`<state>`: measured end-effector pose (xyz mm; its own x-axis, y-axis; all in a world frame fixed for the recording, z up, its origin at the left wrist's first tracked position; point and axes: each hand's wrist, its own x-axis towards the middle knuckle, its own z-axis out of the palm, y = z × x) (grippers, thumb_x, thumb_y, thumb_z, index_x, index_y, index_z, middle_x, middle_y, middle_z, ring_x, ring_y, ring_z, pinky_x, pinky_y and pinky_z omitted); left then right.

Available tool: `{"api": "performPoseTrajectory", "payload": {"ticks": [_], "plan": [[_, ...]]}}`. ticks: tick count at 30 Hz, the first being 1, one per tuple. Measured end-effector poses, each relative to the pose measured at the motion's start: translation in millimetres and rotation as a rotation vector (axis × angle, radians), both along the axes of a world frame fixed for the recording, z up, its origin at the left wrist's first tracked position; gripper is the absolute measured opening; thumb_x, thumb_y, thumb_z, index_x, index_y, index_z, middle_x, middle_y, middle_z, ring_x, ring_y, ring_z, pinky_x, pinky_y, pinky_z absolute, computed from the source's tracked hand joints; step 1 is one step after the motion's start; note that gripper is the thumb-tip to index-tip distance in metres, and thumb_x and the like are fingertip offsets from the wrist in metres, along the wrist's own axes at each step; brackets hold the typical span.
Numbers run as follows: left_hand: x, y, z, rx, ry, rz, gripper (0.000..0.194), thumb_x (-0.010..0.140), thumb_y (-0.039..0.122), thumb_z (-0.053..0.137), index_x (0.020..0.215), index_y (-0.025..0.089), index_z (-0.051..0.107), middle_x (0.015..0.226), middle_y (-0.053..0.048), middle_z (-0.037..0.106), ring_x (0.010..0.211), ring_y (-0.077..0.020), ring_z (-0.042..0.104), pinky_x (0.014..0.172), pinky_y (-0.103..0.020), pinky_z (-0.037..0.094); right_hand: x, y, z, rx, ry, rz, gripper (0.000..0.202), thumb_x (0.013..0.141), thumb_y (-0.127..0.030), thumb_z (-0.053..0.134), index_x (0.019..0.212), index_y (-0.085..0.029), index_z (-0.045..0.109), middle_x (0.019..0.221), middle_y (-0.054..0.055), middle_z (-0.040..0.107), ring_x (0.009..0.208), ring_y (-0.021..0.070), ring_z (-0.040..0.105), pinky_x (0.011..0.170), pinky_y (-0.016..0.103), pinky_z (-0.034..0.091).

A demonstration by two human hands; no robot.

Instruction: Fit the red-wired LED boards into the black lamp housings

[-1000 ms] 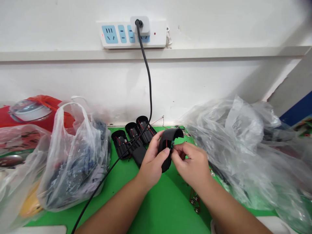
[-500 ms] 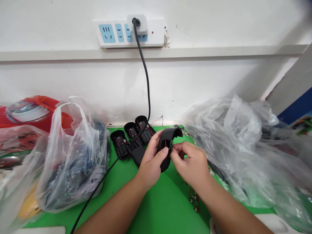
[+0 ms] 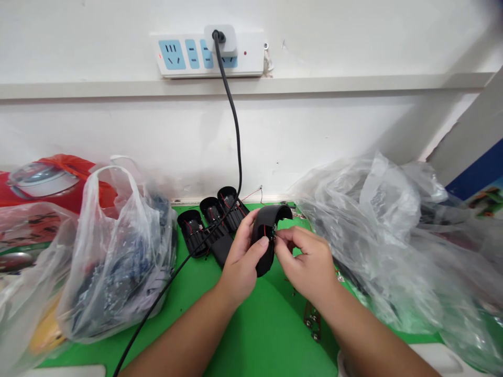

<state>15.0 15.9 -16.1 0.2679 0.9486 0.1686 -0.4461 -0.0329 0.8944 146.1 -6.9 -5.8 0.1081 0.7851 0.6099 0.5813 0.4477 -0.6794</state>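
Observation:
My left hand is closed around a curved black plastic housing, thumb across its open side. Inside the housing a red wire shows, beside a small green circuit board at the right edge. The fingertips of my right hand are pinched together on that board's edge and cover part of it. Behind my left hand, on the green table surface, lie several similar black housings with red wires inside.
A black cable drops from a power strip on the wall and crosses the housings. Filled plastic bags stand at left; clear plastic bags are heaped at right. Small metal-and-red parts lie near my right forearm.
The housing and both hands have shifted very slightly left. The board is now more covered by my right fingertips. My grips look the same.

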Motion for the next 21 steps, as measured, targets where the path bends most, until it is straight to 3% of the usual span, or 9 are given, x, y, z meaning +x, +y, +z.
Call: {"api": "performPoseTrajectory", "payload": {"ticks": [10,17,21], "plan": [[2,1,7.9,-0.110,-0.131,0.037,0.049,0.079,0.026,0.064,0.126,0.027,0.053,0.133,-0.005,0.055,0.128,-0.0245,0.047,0.109,-0.039,0.034,-3,-2,3.2,-0.020,0.036,0.105,0.019,0.087,-0.021,0.052,0.095,-0.019,0.069,0.071,0.004,0.061,0.063,0.0162,0.058,0.058,0.030,0.046],[0,3,15.9,-0.158,-0.184,0.010,0.045,0.082,0.026,0.059,0.126,0.023,0.052,0.125,-0.007,0.061,0.117,-0.0247,0.056,0.103,-0.040,0.040,1,-5,2.5,-0.103,0.028,0.157,0.028,0.091,-0.031,0.049,0.108,-0.019,0.069,0.069,0.004,0.065,0.067,0.0186,0.062,0.064,0.032,0.049],[-3,6,16.0,-0.177,-0.166,-0.036,0.046,0.081,0.029,0.060,0.126,0.022,0.050,0.112,-0.008,0.067,0.106,-0.0251,0.062,0.092,-0.040,0.047,5,-6,2.3,-0.191,0.090,0.216,0.042,0.096,-0.040,0.036,0.096,-0.018,0.072,0.064,0.002,0.061,0.059,0.0152,0.056,0.059,0.030,0.044]]}}
